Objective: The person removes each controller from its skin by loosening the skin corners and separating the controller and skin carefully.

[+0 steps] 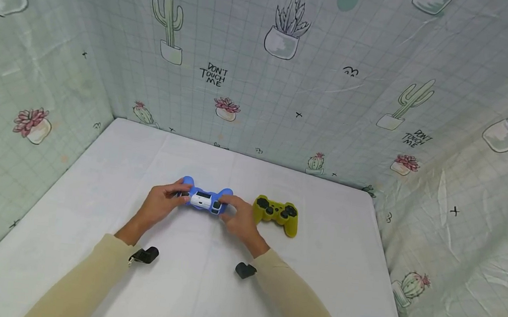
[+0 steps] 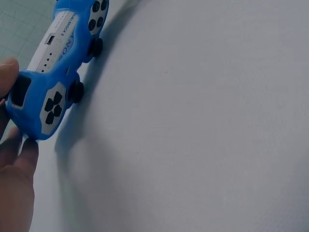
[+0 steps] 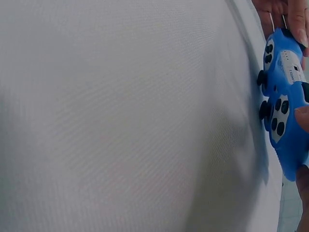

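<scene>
A blue game controller (image 1: 194, 192) with a white top strip is gripped from both ends, its top edge turned toward the head camera. My left hand (image 1: 159, 204) holds its left end between thumb and fingers. At the other end, my right hand (image 1: 241, 220) pinches it near the shoulder buttons. In the left wrist view the blue controller (image 2: 60, 72) shows its arrow buttons and black thumbsticks facing the table. Thumb and fingers of both hands appear on the controller (image 3: 285, 113) in the right wrist view. A yellow-green controller (image 1: 275, 212) lies face up just right of my right hand.
The white-covered table (image 1: 190, 283) ends at a cloth backdrop (image 1: 251, 78) printed with cacti, which rises at the back and both sides. Black wrist cameras (image 1: 151, 255) are worn at both cuffs, above the tabletop.
</scene>
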The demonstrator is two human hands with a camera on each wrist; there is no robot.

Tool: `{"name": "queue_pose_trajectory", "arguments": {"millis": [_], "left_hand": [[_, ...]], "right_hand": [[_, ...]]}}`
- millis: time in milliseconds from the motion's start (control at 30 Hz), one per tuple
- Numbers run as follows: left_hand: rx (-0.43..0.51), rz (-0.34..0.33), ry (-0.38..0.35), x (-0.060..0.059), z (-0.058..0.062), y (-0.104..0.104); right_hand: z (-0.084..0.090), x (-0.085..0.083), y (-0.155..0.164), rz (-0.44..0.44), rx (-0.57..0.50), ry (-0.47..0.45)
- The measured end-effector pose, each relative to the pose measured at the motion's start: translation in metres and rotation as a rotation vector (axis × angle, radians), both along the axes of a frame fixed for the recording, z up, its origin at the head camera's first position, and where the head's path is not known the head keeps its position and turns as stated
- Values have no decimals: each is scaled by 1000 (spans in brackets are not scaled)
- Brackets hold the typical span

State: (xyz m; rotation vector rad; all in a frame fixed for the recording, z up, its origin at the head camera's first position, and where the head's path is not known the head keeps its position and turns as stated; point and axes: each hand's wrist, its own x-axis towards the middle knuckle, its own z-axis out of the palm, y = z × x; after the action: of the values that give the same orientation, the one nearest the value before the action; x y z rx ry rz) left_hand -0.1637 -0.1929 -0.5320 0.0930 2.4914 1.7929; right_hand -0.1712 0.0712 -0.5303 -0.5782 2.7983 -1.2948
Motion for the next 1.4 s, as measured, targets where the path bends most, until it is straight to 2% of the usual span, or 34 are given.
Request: {"name": "queue_pose_trajectory", "arguments": {"millis": [200, 433, 600, 833, 1000, 1400], "left_hand": [[-48, 21, 40, 5, 0, 3], [-131, 22, 34, 11, -4, 1], [-227, -27, 74, 12, -7, -4], [-361, -138, 187, 9, -4, -11], [-430, -201, 194, 10, -2, -14], [-502, -232, 269, 11, -6, -16]], "right_hand": [[3, 4, 2, 44, 67, 34], [4, 12, 1, 66, 98, 66], [4, 14, -1, 68, 100, 89], [3, 14, -2, 67, 67, 78], [2, 14, -2, 69, 75, 96], [10, 12, -3, 100, 155, 129]]}}
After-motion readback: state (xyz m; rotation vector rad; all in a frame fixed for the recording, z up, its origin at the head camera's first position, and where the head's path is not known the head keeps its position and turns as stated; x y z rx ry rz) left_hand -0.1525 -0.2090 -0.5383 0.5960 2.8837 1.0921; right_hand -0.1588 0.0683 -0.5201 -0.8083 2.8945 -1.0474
